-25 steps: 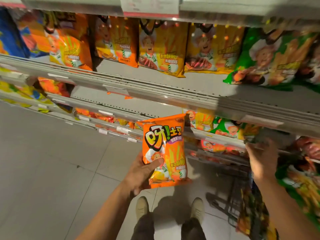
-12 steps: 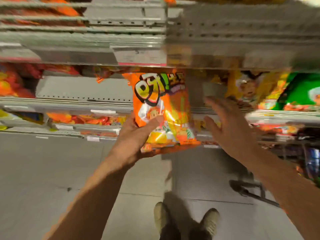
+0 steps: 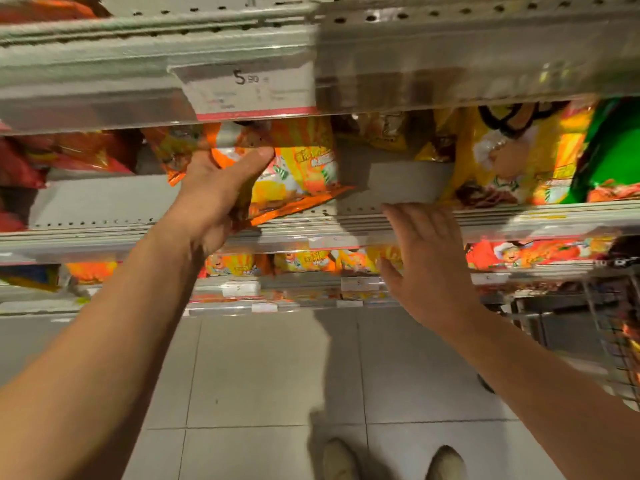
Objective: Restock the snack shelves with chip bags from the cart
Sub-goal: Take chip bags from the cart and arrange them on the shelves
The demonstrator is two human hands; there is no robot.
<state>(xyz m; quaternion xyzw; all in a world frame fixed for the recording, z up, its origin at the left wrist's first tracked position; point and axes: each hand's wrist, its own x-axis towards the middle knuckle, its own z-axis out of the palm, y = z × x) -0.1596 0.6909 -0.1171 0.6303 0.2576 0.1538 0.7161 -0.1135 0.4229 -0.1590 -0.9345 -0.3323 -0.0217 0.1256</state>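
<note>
The left hand (image 3: 214, 199) grips the orange chip bag (image 3: 294, 174) by its lower left corner, thumb across the front, and the bag sits just left of centre frame with its top tucked under the price rail (image 3: 249, 88) and its bottom seam hanging over the shelf lip (image 3: 346, 225). The right hand (image 3: 426, 265) is flat, fingers spread, holding nothing, at the shelf edge right of centre. A bare patch of shelf (image 3: 391, 181) shows between the bag and the yellow bags (image 3: 502, 157) at the right. The smart play, it seems, is to slide the bag back and upright until its seam clears the lip, while the free hand steadies the neighbours so none topple. A gentle hold matters; squeezing risks crushing chips. The cart (image 3: 616, 327) waits at the right edge with more stock.
</note>
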